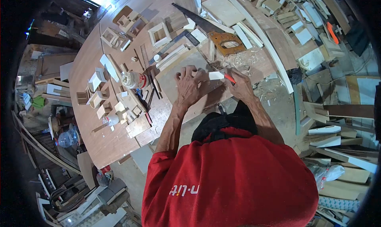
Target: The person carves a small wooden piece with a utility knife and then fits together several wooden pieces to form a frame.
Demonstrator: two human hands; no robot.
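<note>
My left hand (188, 86) is over a flat grey-brown board (171, 83) on the workbench, fingers curled, gripping the left end of a small white wood piece (215, 75). At the other end of that piece my right hand (240, 84) is closed around a small red tool (229, 79). Its red part shows beside the fingers; its tip is too small to make out. Wood shavings (240, 61) lie just beyond my right hand.
A handsaw (226, 42) and a metal square (174, 44) lie farther back. A glue jar (135, 80), small wooden boxes (97, 98) and pencils are to the left. A long curved white strip (274, 54) borders the right. Wood offcuts (333, 139) crowd the floor.
</note>
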